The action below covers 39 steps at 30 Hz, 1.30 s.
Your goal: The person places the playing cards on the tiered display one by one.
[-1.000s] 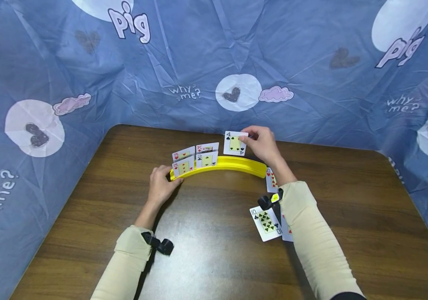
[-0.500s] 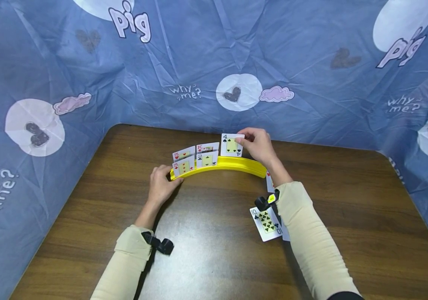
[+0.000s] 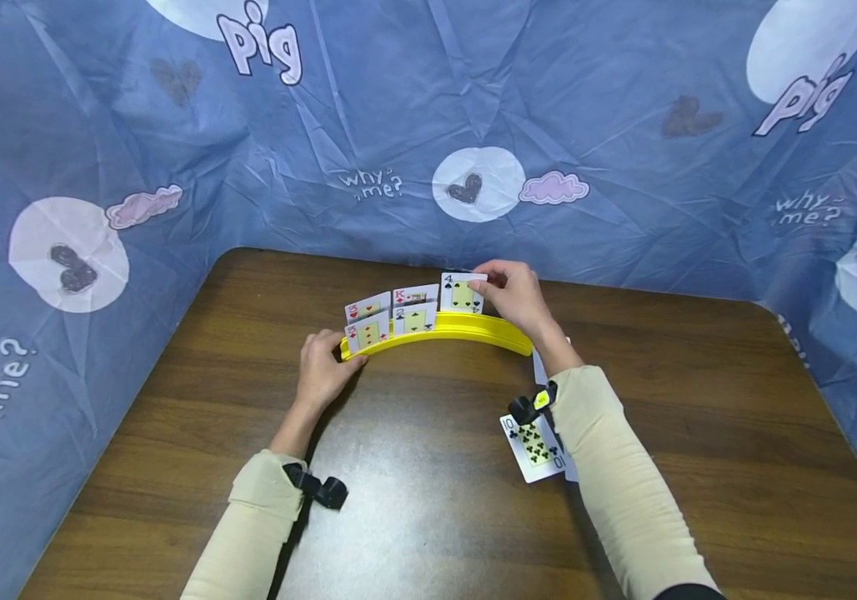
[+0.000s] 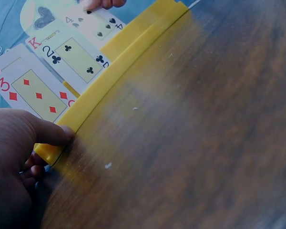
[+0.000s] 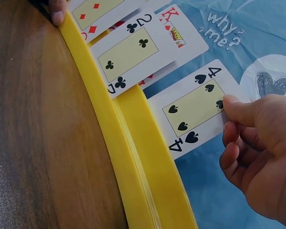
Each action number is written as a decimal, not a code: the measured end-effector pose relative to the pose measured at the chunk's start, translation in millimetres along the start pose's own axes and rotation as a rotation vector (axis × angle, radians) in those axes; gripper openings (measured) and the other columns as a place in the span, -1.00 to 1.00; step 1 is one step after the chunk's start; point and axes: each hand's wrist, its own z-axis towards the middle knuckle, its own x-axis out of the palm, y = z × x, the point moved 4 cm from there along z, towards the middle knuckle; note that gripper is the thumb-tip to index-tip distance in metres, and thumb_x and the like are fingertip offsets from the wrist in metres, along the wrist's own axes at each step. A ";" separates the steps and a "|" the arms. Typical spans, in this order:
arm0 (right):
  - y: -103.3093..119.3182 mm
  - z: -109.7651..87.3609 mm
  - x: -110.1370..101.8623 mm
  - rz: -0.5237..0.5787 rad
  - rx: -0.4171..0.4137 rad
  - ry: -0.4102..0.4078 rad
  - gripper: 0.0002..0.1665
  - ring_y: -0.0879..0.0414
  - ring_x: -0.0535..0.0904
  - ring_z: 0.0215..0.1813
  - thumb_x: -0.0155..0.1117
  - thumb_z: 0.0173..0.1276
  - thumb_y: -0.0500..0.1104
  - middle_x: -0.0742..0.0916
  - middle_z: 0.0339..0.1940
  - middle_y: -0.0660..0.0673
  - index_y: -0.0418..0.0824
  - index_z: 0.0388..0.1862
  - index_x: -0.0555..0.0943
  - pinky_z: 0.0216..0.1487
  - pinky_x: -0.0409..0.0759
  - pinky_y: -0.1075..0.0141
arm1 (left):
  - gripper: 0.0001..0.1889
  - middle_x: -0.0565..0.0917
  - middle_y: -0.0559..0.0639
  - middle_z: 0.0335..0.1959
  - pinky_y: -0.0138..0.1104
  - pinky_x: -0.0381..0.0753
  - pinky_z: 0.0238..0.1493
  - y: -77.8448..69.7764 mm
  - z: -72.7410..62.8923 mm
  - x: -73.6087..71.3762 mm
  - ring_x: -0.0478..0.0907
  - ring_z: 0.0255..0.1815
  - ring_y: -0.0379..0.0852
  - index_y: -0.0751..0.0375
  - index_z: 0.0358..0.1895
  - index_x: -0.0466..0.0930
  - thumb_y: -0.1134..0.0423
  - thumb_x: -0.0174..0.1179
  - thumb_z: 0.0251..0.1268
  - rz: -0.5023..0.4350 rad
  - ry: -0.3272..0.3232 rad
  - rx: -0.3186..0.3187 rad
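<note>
A curved yellow card holder (image 3: 473, 332) stands on the wooden table. My left hand (image 3: 321, 371) grips its left end, thumb (image 4: 57, 134) along the front edge. In the front row stand a three of diamonds (image 4: 35, 90) and a two of clubs (image 5: 133, 59); behind them are a red three (image 3: 367, 309) and a red king (image 5: 188, 40). My right hand (image 3: 514, 293) pinches the right side of the four of spades (image 5: 193, 109) between thumb and fingers. That card is upright, just right of the king, its lower edge at the holder's rear row.
A ten of clubs (image 3: 532, 454) lies face up on the table (image 3: 413, 467) beside my right wrist. Other cards lie partly hidden under the right forearm, one near the holder's right end. A blue printed cloth (image 3: 368, 100) hangs close behind the table.
My right hand has brought the four of spades down and slightly left, to the holder's rear row. My left hand stays on the holder's end.
</note>
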 end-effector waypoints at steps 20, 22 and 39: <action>1.0 -1.4 -2.5 0.022 0.002 -0.016 -0.76 0.05 0.48 -0.29 0.34 0.37 -0.17 0.73 -0.29 -0.22 -0.28 -0.07 0.73 -0.28 0.42 0.36 | -0.64 0.70 0.35 -0.16 0.02 0.40 0.02 0.7 -0.2 0.3 0.51 -0.12 0.27 0.48 -0.14 0.70 0.33 0.44 -0.05 -0.001 -0.004 0.006; 0.6 -1.9 -2.1 0.022 0.000 -0.016 -0.76 0.05 0.49 -0.29 0.35 0.37 -0.18 0.74 -0.28 -0.23 -0.29 -0.08 0.73 -0.28 0.43 0.36 | -0.64 0.70 0.35 -0.17 0.01 0.39 0.01 0.7 -0.2 0.7 0.51 -0.13 0.26 0.47 -0.15 0.70 0.32 0.44 -0.05 -0.007 -0.007 0.009; -7.8 -6.8 2.3 0.040 -0.002 0.002 -0.77 0.08 0.47 -0.32 0.35 0.36 -0.20 0.74 -0.31 -0.24 -0.29 -0.08 0.73 -0.32 0.40 0.40 | -0.64 0.70 0.34 -0.17 0.00 0.38 0.00 1.1 0.4 0.4 0.50 -0.13 0.25 0.47 -0.15 0.70 0.31 0.43 -0.04 -0.003 -0.001 0.004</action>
